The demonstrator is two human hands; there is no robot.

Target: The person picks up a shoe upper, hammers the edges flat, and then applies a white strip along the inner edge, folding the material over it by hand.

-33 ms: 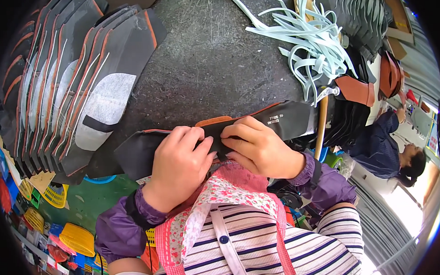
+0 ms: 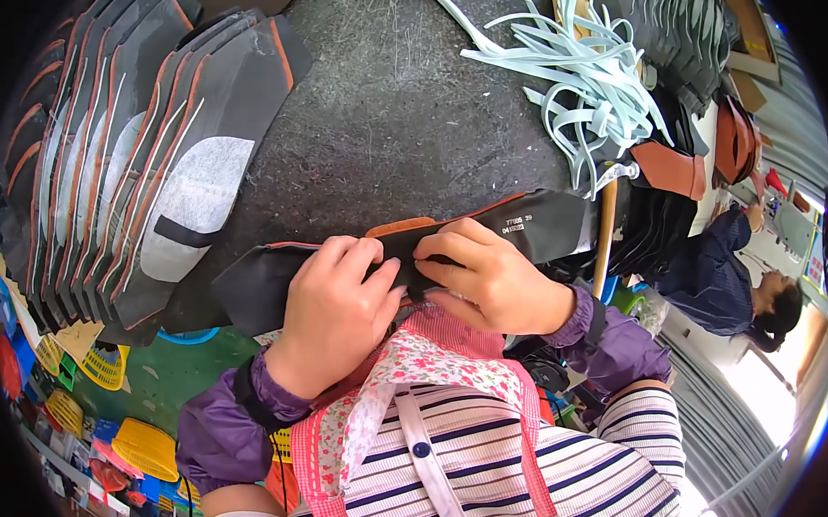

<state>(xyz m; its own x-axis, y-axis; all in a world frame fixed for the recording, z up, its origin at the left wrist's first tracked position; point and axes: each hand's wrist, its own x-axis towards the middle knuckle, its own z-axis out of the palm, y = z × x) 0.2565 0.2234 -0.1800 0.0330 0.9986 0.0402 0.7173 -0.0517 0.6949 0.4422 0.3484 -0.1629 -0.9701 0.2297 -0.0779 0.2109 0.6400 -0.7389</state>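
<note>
A black leather shoe upper [image 2: 550,225] with an orange-brown edge and pale printing lies across the near edge of the dark work table [image 2: 400,113]. My left hand [image 2: 338,311] has its fingers curled and presses on the middle of the upper, gripping its near edge. Just to its right, my right hand [image 2: 495,278] pinches the same edge with bent fingers. The two hands nearly meet, thumbs and fingertips close together. What lies under the fingertips is partly hidden. An orange-brown tab [image 2: 400,227] sticks up behind the hands.
A fanned row of similar black uppers [image 2: 184,189] stands at the left. Pale blue strips [image 2: 600,88] lie heaped at the far right, near a hammer with a wooden handle [image 2: 605,238]. More dark pieces [image 2: 670,31] stand behind. A person [image 2: 715,271] sits at the right. Yellow baskets [image 2: 145,447] stand lower left.
</note>
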